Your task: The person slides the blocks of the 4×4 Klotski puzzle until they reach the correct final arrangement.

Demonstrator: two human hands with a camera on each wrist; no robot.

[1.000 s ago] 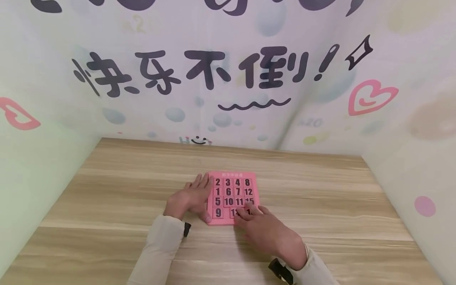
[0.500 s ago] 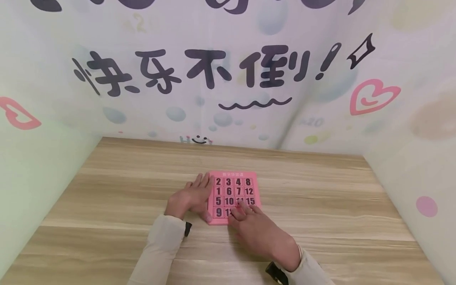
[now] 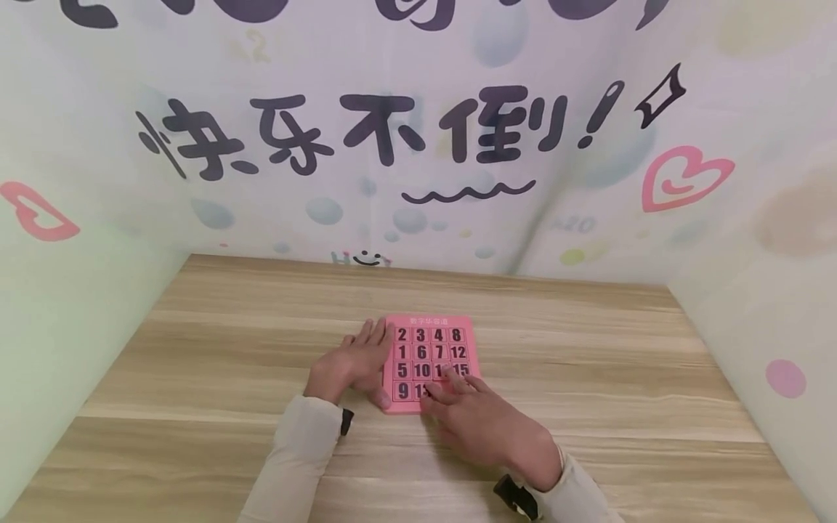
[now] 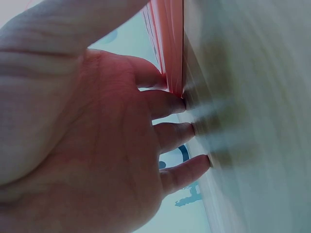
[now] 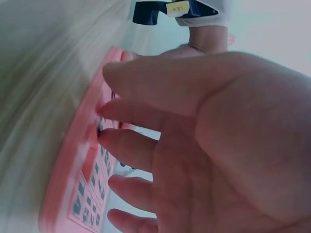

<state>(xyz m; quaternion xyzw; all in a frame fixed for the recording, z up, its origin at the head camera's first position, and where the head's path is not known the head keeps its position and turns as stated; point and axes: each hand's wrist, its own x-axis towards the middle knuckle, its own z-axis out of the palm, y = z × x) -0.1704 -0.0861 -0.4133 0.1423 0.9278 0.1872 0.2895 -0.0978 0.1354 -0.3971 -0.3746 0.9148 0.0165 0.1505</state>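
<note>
A pink number slide puzzle (image 3: 421,353) lies flat on the table, its upper rows reading 2 3 4 8, 1 6 7 12 and 5 10, then partly covered tiles. My left hand (image 3: 356,363) rests along its left side, fingers extended and thumb by the lower left corner; in the left wrist view the fingertips (image 4: 177,102) meet the puzzle's edge and the table. Over the bottom row reaches my right hand (image 3: 484,425), fingertips at the 13 tile (image 3: 419,391), which sits beside the 9. That hand hides the row's right part. A bare pink slot (image 5: 89,165) shows near its fingers in the right wrist view.
The wood-grain table (image 3: 261,312) runs back to a white printed backdrop (image 3: 314,240) with dark lettering and hearts. Side panels stand at left and right. Each wrist carries a black strap (image 3: 516,497) by a light sleeve.
The 13 tile has slid left to sit against the 9, pushed by my right hand's fingers. That hand has since drawn back slightly to the right. My left hand stays in place.
</note>
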